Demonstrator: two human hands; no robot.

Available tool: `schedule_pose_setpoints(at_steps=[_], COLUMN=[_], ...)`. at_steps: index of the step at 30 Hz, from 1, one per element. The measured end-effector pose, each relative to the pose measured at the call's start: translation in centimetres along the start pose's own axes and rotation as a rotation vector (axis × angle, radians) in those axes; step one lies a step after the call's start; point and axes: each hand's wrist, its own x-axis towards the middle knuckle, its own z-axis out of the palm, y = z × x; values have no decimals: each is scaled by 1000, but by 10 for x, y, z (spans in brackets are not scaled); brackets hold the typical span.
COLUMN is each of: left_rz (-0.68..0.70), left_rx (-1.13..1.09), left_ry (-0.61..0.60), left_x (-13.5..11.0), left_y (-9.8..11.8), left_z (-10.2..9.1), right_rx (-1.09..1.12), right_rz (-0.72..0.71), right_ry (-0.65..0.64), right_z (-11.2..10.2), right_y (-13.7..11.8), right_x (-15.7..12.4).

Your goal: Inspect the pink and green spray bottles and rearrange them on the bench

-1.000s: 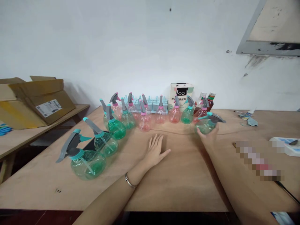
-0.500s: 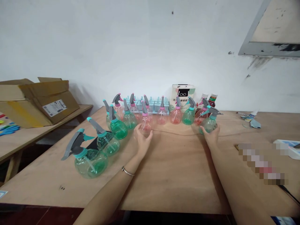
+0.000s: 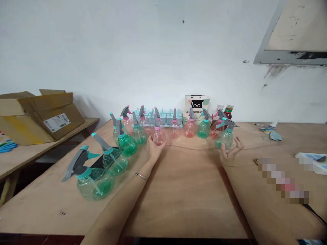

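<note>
Pink bottle (image 3: 157, 136) upright on the wooden table (image 3: 184, 197), with left hand (image 3: 154, 151) wrapped round its lower body, thumb at the near right side, fingers on the left. Silver bracelet (image 3: 141, 176) on that wrist. Well off to the right, right hand (image 3: 229, 154) loose, fingers spread to the right of an upright green bottle (image 3: 224, 139); thumb overlapping its base, contact too fine to tell. Just behind it, a red-tinted bottle (image 3: 215, 126), partly hidden. Between the hands and further back, a second green bottle (image 3: 203, 130) and two more pink bottles (image 3: 190, 130), spaced in a row. Left of left hand, a slanting file of green bottles (image 3: 127, 146), nearest one toward the lower left. Other pink ones behind, partly covered. At the back, a pale blue rack (image 3: 173, 119) before the white wall (image 3: 114, 51); right of the rack, a printed bag (image 3: 189, 102) and two glass bottles (image 3: 228, 111). Far right, a small bottle (image 3: 269, 128), cloth scrap (image 3: 275, 136), white tray (image 3: 319, 170) and pixelated shape with black cord (image 3: 315, 213). Far left, on a side bench (image 3: 33, 154), an open carton (image 3: 33, 119) near blue things (image 3: 8, 147).
</note>
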Motion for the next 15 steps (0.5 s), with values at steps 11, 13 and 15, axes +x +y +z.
schedule_pose_setpoints(at_steps=[11,13,15], left_rz=[249,299,330], left_rx=[-314,-298,-297], left_ry=[-338,-343,-360], left_x=[-114,-120,-122], left_y=[49,54,55], left_z=[-22,-26,-28], right_rx=[830,864,888], right_rz=[309,427,493], right_ry=[-831,-805,-805], right_z=[44,51,58], right_y=[-163,-175,-181], right_x=[3,8,11])
